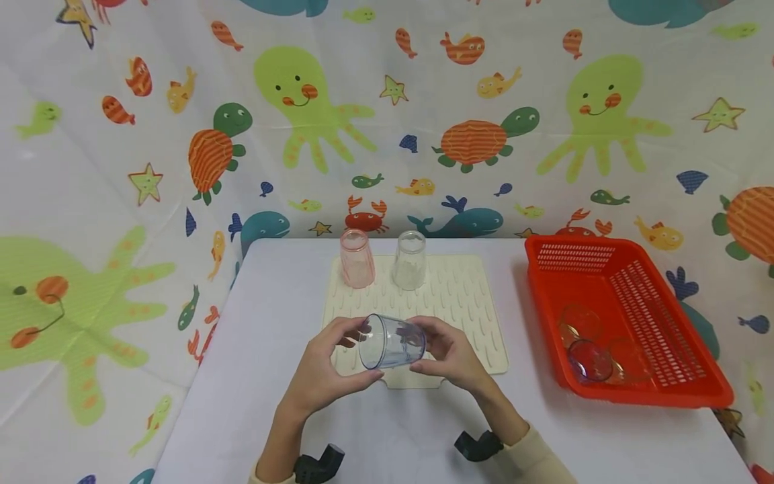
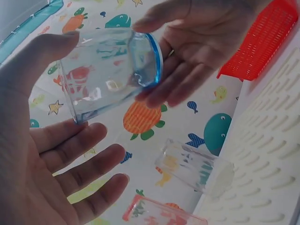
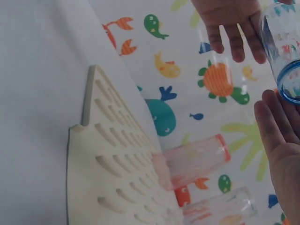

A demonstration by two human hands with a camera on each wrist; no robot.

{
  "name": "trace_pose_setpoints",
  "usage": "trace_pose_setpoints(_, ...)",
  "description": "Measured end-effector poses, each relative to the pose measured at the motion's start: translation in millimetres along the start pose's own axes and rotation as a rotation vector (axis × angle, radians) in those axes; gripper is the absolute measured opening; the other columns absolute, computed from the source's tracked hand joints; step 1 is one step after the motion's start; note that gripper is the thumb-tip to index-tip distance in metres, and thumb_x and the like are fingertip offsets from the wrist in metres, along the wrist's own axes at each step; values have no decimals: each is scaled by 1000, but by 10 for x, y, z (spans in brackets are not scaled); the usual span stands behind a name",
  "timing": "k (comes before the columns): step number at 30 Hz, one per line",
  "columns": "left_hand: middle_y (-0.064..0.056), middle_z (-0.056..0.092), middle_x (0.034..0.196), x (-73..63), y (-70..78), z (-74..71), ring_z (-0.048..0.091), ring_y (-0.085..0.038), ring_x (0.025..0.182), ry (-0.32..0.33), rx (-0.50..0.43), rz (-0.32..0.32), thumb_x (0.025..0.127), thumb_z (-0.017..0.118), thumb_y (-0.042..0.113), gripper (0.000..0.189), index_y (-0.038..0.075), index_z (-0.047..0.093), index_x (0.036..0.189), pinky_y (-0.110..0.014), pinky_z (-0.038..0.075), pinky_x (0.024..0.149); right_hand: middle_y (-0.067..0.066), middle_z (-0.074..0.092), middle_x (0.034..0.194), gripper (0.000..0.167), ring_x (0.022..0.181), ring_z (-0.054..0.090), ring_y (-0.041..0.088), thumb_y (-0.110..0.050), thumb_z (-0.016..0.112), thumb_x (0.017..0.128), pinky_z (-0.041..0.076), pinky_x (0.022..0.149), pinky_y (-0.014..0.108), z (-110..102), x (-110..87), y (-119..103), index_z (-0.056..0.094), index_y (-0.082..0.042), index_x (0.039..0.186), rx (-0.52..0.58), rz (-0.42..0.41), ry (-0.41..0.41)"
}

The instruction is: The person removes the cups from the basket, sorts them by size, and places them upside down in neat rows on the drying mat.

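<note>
A clear, blue-tinted drinking glass (image 1: 402, 343) lies sideways in the air over the front of the cream drying mat (image 1: 465, 302). My left hand (image 1: 323, 370) pinches its open rim between thumb and index finger; in the left wrist view the other fingers spread below the glass (image 2: 105, 70). At the thick blue base, my right hand (image 1: 450, 353) holds the glass between thumb and fingers. Behind both hands, a pink glass (image 1: 357, 261) and a colourless glass (image 1: 410, 262) stand upside down on the back of the mat.
To the right stands a red plastic basket (image 1: 541, 316) with perforated sides. Several transparent round items lie in it, one with a purple-blue rim (image 1: 590, 360). The white table (image 1: 260, 302) meets a sea-animal curtain (image 1: 387, 154) at the back and left.
</note>
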State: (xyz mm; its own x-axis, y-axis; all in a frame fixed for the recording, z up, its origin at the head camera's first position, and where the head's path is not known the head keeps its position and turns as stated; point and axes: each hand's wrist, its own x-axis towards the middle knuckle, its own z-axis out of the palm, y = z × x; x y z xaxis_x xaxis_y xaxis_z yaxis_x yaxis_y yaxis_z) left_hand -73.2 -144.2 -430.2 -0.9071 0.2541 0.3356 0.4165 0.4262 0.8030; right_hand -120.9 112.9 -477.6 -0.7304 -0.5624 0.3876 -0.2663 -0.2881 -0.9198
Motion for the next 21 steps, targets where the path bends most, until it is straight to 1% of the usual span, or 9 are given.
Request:
trace_pose_setpoints(3, 0, 67, 120, -56, -44, 10, 66, -17, 106, -6, 2, -26, 72, 91, 29, 74, 15, 57, 137, -28, 61, 85, 0, 57, 134, 62, 114, 61, 9, 5, 74, 85, 57, 97, 19, 12, 23, 0, 41, 15, 137, 44, -8, 2)
trace_pose_setpoints(8, 9, 66, 121, -121, -99, 38, 66, -16, 105, -27, -8, -82, 74, 90, 33, 72, 23, 56, 137, -29, 61, 87, 2, 54, 135, 63, 121, 59, 12, 2, 73, 87, 56, 103, 26, 56, 62, 14, 37, 18, 137, 137, -14, 12)
trace_pose_setpoints(11, 12, 65, 121, -148, -138, 58, 66, -19, 103, -34, -17, -104, 75, 89, 36, 70, 26, 57, 136, -30, 61, 86, 4, 52, 137, 61, 125, 58, 13, 2, 71, 89, 55, 106, 28, 85, 95, 37, 39, 13, 140, 214, -21, 11)
trace_pose_setpoints(13, 10, 65, 119, -166, -162, 67, 66, -20, 102, -33, -18, -110, 75, 89, 36, 69, 25, 57, 135, -30, 61, 85, 4, 52, 137, 58, 125, 57, 13, 3, 69, 90, 54, 107, 28, 104, 120, 55, 43, 8, 141, 262, -25, 11)
trace_pose_setpoints(15, 9, 66, 117, -180, -181, 74, 65, -17, 101, -28, -16, -121, 75, 89, 35, 68, 24, 57, 133, -29, 61, 84, 4, 53, 136, 55, 122, 57, 13, 2, 68, 91, 54, 107, 25, 125, 147, 72, 46, 2, 141, 297, -24, 12)
trace_pose_setpoints(18, 5, 67, 114, -192, -204, 90, 63, -12, 99, -22, -11, -125, 74, 89, 35, 67, 22, 58, 132, -28, 61, 83, 4, 54, 133, 52, 117, 57, 12, 1, 68, 91, 55, 103, 22, 150, 178, 90, 48, -2, 140, 322, -26, 21)
trace_pose_setpoints(20, 5, 67, 112, -197, -222, 100, 62, -9, 98, -22, -4, -133, 75, 89, 36, 65, 23, 58, 131, -27, 61, 83, 4, 54, 133, 52, 117, 56, 11, 0, 68, 91, 55, 102, 20, 166, 198, 105, 48, -3, 139, 326, -29, 32)
trace_pose_setpoints(21, 5, 67, 112, -199, -231, 105, 62, -10, 97, -22, -3, -136, 75, 89, 36, 65, 23, 58, 131, -27, 61, 84, 4, 54, 132, 51, 117, 56, 11, 0, 68, 91, 55, 102, 20, 174, 209, 107, 49, -3, 138, 321, -27, 42)
